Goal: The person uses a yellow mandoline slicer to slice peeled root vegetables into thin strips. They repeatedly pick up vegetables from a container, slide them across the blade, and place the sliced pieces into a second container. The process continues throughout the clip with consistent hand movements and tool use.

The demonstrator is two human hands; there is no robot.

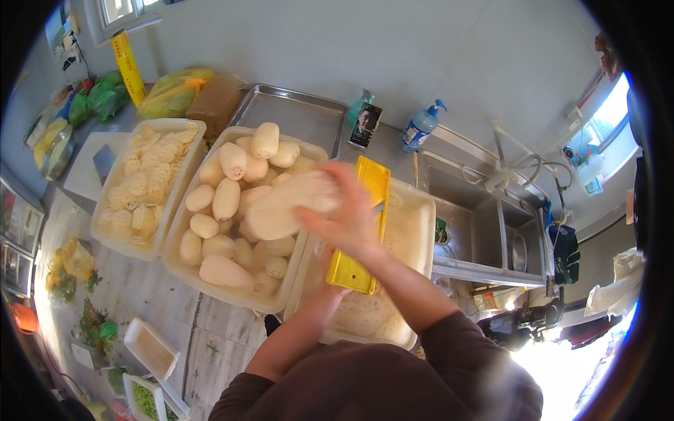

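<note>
A large peeled lotus root piece (284,208), blurred by motion, is in my right hand (342,210) above the middle tub, just left of a yellow slicer (352,271). The slicer lies lengthwise over the right tub (426,247), its blade partly hidden by my right hand. Beneath the slicer's near end is my left hand (341,288), mostly hidden, apparently gripping it. Whole peeled lotus roots (226,197) fill the middle tub (176,252). Slices lie in cloudy liquid in the right tub. Lotus root slices (152,168) are heaped in the left tub (97,223).
Behind the tubs are a metal tray (295,113), a phone (365,125) leaning on a spray bottle, and a blue pump bottle (419,129). A steel double sink (463,226) stands to the right. A cleaver (103,160) rests on a white board (84,168) at left.
</note>
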